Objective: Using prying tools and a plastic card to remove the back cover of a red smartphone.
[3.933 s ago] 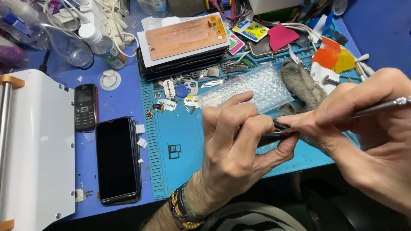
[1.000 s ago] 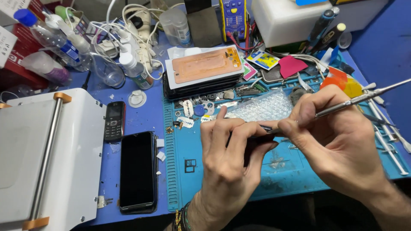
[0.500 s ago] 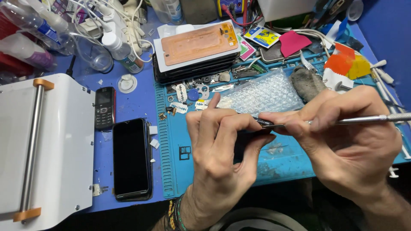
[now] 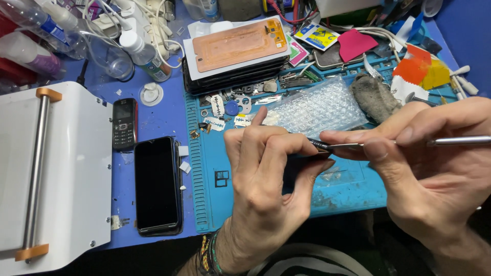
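**Between two hands, a thin part under a metal tip**

Between the fingers of the left hand (image 4: 266, 168) sits a small dark part (image 4: 307, 156), pinched edge-on over the blue mat (image 4: 353, 189) and mostly hidden by the fingers, so what it is cannot be told. The right hand (image 4: 429, 174) is closed round a slim metal tool (image 4: 450, 141), whose flat tip meets the part's upper edge right at the left thumb. The hands are close together, fingertips almost touching.

The risks, as I judge them: the tip rests near bare skin, so a slip off the edge could drive it into the left thumb or forefinger. Too much leverage could bend or crack the thin part (it looks held by its rim only). If the pinch loosens, the part would drop onto the mat or over its near edge into the lap.

Just beyond the hands lies a bubble-wrap bag (image 4: 317, 107) with loose screws and small metal bits beside it, easy to scatter with a jerk. Left of the left hand lie a black smartphone (image 4: 157, 185) and a small keypad phone (image 4: 124, 124).
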